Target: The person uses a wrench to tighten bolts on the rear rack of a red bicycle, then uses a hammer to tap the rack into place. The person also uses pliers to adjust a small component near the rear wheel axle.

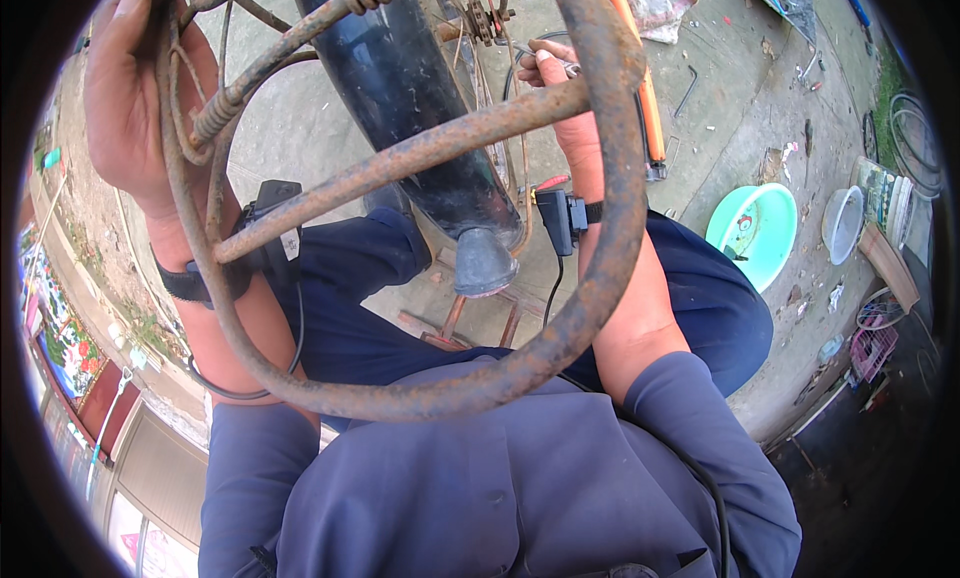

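Observation:
A rusty carrier rack of bent tubing (400, 173) fills the upper middle, its rounded end closest to me. Below it slants a black mudguard (400, 73) with a grey cone-shaped end (486, 263). My left hand (130, 118) is wrapped around the rack's left tube near the coil spring (216, 116); its fingers are partly hidden behind the metal. On the far side of the rack's right tube, my right hand (562, 73) is closed on a slim silver metal tool (573, 69) beside the wheel. The tool's exact kind is unclear. A chain and sprocket (480, 18) show just beyond.
An orange tube (650, 118) stands right of my right hand. Farther right lie a hex key (687, 90), a mint-green basin (780, 218), a grey bowl (843, 225) and a pink basket (872, 353). A crumpled cloth (655, 6) lies at the top. Black cables run along my forearms.

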`<act>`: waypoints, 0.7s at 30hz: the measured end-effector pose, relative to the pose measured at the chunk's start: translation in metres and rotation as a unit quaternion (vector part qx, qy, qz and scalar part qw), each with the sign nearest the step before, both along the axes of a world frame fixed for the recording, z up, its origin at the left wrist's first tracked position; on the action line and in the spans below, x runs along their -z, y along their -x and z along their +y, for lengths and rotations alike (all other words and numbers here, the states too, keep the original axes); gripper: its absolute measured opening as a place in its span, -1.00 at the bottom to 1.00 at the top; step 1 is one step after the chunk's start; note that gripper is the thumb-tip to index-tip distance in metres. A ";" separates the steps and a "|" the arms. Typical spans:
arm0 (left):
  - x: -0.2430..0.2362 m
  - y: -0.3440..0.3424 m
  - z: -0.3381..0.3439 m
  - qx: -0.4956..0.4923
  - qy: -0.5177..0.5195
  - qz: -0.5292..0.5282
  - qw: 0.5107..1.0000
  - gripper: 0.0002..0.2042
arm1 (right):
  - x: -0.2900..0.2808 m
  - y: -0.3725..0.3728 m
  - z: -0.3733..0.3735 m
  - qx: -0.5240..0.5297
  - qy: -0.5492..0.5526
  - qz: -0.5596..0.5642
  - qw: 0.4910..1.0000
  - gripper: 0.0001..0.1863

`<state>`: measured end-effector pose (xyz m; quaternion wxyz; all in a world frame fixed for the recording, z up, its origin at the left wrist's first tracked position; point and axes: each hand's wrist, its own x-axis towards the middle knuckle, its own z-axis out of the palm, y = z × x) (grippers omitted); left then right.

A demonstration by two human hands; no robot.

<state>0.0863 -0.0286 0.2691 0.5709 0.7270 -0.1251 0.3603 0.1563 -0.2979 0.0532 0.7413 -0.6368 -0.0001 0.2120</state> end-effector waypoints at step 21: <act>-0.001 0.000 -0.002 -0.005 -0.026 0.010 1.000 -0.66 | 0.015 -0.008 0.000 0.036 -0.088 0.065 0.993 -0.70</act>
